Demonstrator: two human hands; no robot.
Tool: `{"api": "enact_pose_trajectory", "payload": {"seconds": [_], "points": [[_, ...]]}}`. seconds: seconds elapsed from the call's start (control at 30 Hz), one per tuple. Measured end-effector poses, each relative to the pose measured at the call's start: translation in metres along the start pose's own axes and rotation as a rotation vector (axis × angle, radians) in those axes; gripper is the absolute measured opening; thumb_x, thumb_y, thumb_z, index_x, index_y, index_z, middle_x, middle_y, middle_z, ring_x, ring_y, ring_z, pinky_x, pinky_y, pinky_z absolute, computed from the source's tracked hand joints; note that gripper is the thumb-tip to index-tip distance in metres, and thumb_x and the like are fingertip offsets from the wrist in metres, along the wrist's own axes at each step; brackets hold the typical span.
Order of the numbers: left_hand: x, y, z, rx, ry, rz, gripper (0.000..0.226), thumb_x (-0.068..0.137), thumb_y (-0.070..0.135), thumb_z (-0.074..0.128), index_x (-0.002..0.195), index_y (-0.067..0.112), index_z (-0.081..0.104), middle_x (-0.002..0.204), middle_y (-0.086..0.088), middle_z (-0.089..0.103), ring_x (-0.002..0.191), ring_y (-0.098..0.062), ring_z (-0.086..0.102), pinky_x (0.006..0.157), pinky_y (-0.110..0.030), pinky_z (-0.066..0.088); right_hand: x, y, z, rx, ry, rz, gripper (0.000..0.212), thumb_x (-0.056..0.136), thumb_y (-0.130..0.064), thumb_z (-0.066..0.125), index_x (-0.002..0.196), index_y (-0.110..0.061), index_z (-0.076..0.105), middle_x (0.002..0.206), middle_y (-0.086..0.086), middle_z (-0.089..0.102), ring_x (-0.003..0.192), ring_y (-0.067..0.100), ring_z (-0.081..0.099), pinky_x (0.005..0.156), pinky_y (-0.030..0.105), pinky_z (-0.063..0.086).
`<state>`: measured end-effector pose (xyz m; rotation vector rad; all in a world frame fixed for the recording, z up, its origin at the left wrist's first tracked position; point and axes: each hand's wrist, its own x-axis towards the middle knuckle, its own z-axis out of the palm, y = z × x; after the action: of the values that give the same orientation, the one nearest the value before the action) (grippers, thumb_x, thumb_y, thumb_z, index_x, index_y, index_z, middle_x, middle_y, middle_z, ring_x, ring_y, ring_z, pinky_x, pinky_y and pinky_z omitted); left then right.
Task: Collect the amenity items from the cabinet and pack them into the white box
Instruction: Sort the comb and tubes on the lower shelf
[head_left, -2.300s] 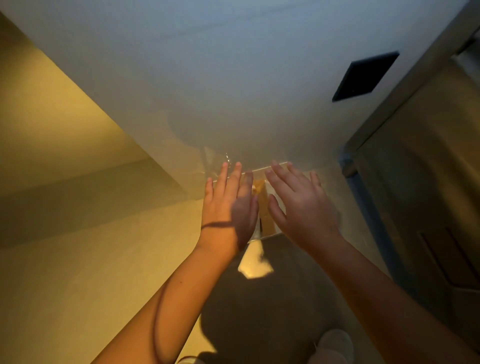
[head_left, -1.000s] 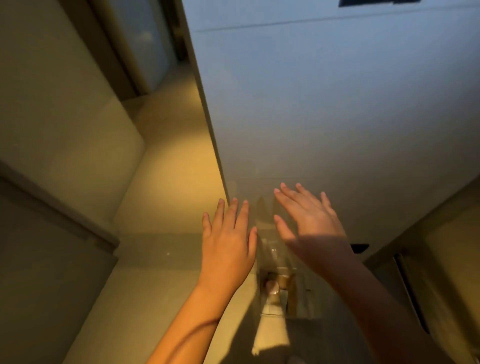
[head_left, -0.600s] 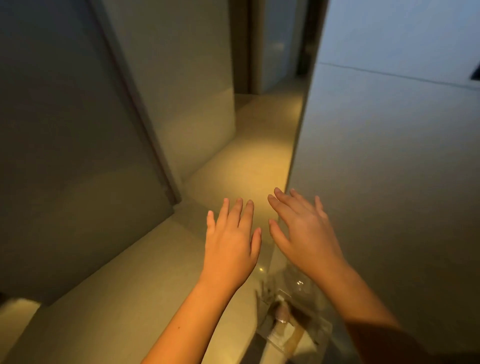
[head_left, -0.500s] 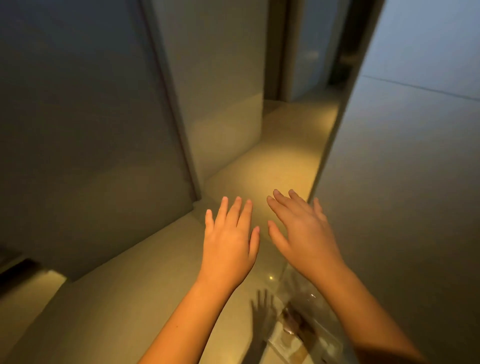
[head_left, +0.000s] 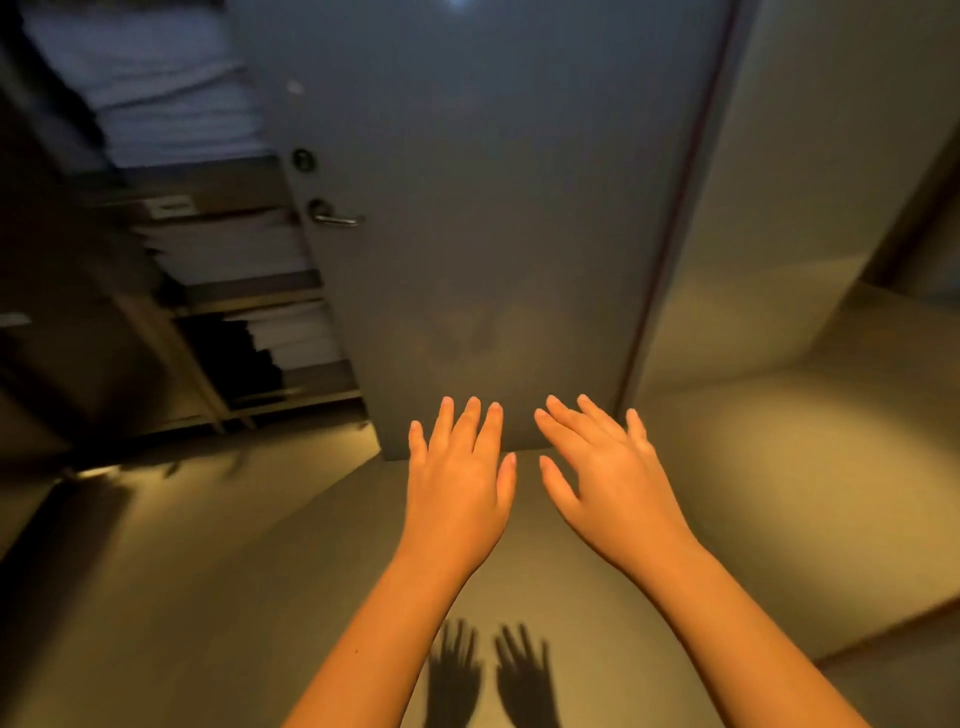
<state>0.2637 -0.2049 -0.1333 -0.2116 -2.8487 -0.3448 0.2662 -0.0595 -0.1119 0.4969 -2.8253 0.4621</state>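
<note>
While hands hover (left hand (head_left: 457, 493), right hand (head_left: 610, 486)), cabinet (head_left: 260, 293) shows blurred white stacks (head_left: 228, 249).

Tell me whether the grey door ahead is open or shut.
Open: the grey door stands swung out, and left of its handle shelves of stacked folded linen show.

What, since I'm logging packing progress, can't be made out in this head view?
The white box: not in the head view at all.
The amenity items: head view, the shelves are dim and blurred, showing only pale stacks; the grey door cuts off their right side.
The shelf label: too small to read.
Palms of left hand and right hand: turned away from the camera.
</note>
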Motion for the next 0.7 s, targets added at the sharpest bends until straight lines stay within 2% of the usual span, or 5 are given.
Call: {"api": "enact_pose_trajectory", "payload": {"seconds": [0.07, 0.2, 0.37, 0.5, 0.7], "points": [[-0.001, -0.038, -0.012, 0.0, 0.017, -0.059, 0.053, 0.098, 0.036, 0.033, 0.146, 0.018, 0.022, 0.153, -0.003, 0.021, 0.142, -0.025, 0.006, 0.112, -0.047, 0.006, 0.023, -0.031, 0.016, 0.005, -0.018, -0.06, 0.047, 0.094, -0.029, 0.047, 0.139, -0.021, 0.038, 0.147, -0.005, 0.034, 0.139, 0.019, 0.022, 0.112, 0.048, 0.011], [-0.002, -0.11, -0.03, 0.033, 0.028, -0.162, 0.053, 0.098, 0.036, 0.031, 0.147, 0.02, 0.019, 0.155, -0.001, 0.016, 0.143, -0.022, 0.002, 0.113, -0.045, 0.003, 0.067, -0.091, 0.043, 0.056, 0.002, -0.151, 0.046, 0.09, -0.024, 0.054, 0.134, -0.016, 0.046, 0.142, 0.001, 0.044, 0.135, 0.024, 0.032, 0.109, 0.052, 0.019], [-0.002, -0.183, -0.045, 0.054, 0.044, -0.284, 0.053, 0.098, 0.037, 0.028, 0.147, 0.022, 0.015, 0.156, 0.0, 0.011, 0.143, -0.019, -0.003, 0.113, -0.044, -0.003, 0.116, -0.15, 0.077, 0.071, -0.034, -0.269, 0.047, 0.092, -0.026, 0.051, 0.137, -0.019, 0.042, 0.144, -0.001, 0.04, 0.137, 0.021, 0.028, 0.111, 0.049, 0.015], [0.008, -0.231, -0.049, 0.082, 0.055, -0.378, 0.054, 0.098, 0.038, 0.028, 0.148, 0.024, 0.011, 0.156, 0.001, 0.007, 0.142, -0.018, -0.005, 0.113, -0.043, -0.004, 0.159, -0.185, 0.1, 0.072, -0.089, -0.359, 0.049, 0.093, -0.029, 0.047, 0.14, -0.022, 0.036, 0.148, -0.005, 0.034, 0.14, 0.018, 0.022, 0.112, 0.046, 0.012], [0.059, -0.295, -0.05, 0.133, 0.12, -0.455, 0.054, 0.098, 0.038, 0.029, 0.147, 0.025, 0.011, 0.156, 0.002, 0.011, 0.142, -0.017, -0.003, 0.112, -0.042, -0.006, 0.246, -0.218, 0.133, 0.149, -0.104, -0.468, 0.048, 0.09, -0.024, 0.055, 0.136, -0.019, 0.043, 0.144, -0.001, 0.04, 0.137, 0.022, 0.028, 0.111, 0.05, 0.013]]}}
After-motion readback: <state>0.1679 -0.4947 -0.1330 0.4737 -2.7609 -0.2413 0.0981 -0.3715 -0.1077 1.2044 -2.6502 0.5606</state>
